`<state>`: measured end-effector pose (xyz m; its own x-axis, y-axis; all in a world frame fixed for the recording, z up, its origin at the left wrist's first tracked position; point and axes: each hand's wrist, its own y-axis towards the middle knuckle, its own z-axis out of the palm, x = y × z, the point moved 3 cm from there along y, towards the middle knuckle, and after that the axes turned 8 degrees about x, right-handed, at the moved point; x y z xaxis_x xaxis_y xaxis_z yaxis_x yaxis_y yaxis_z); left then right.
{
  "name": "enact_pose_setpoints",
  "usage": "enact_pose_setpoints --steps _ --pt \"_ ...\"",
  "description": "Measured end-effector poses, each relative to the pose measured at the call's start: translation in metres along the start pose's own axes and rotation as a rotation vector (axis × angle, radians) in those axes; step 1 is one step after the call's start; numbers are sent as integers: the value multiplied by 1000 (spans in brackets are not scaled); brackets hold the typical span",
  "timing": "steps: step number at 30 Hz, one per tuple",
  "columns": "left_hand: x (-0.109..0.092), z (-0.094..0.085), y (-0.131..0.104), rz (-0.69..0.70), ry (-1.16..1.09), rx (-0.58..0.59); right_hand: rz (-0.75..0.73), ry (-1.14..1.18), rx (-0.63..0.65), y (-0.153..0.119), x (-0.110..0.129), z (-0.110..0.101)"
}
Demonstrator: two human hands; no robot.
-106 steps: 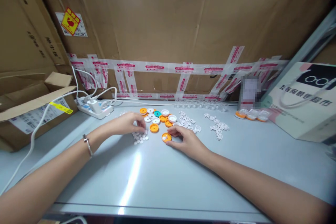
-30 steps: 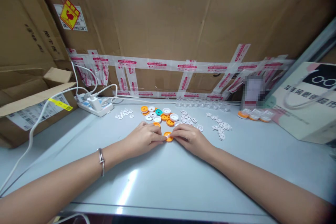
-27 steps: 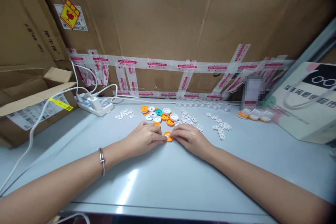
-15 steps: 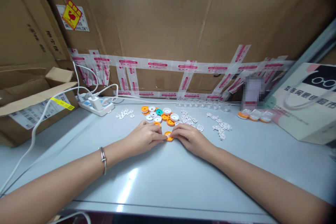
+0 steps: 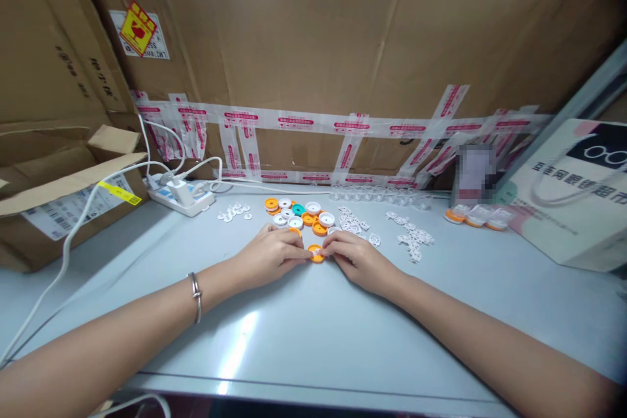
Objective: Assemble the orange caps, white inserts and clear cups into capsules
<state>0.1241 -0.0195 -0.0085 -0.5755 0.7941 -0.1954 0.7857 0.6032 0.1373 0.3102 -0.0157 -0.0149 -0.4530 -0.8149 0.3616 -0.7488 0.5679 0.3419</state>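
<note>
An orange round cap (image 5: 316,258) lies on the grey table between my two hands, with a small white piece (image 5: 316,251) inside it. My left hand (image 5: 274,253) grips the cap's left side, its fingers closed and the fingertips at the rim. From the right, my right hand (image 5: 360,260) pinches at the cap and the white piece; its thumb is partly hidden. Just behind my hands sits a cluster of round caps in white, orange and one teal cap (image 5: 298,209). Small white patterned pieces (image 5: 415,236) are spread to the right of them.
Small white discs (image 5: 235,211) lie at the left, near a power strip (image 5: 189,199) with cables. Clear round parts (image 5: 379,194) line the back. Orange-based clear assemblies (image 5: 477,216) stand by a paper bag (image 5: 573,209). An open cardboard box (image 5: 112,192) is at far left.
Both hands stay at the orange cap with only slight finger movement. The whole view has shifted a little.
</note>
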Motion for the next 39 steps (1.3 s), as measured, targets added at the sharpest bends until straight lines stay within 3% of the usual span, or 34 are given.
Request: enact_pose_setpoints --steps 5,9,19,28,31,34,39 --pt "4 1 3 -56 -112 -102 114 123 -159 1 -5 -8" --pt "0 2 8 -163 -153 -156 276 53 -292 1 -20 -21" --pt "-10 9 15 -179 -141 -129 343 13 -174 19 -48 -11" --pt "-10 8 16 -234 -273 -182 406 120 -262 18 -44 -16" --pt "-9 6 14 -249 -451 -222 431 188 -312 18 -35 -25" --pt "-9 3 11 -261 -718 -251 479 425 -304 19 -23 -30" --pt "-14 -7 11 -275 -1077 -280 527 1151 -236 18 -3 -30"
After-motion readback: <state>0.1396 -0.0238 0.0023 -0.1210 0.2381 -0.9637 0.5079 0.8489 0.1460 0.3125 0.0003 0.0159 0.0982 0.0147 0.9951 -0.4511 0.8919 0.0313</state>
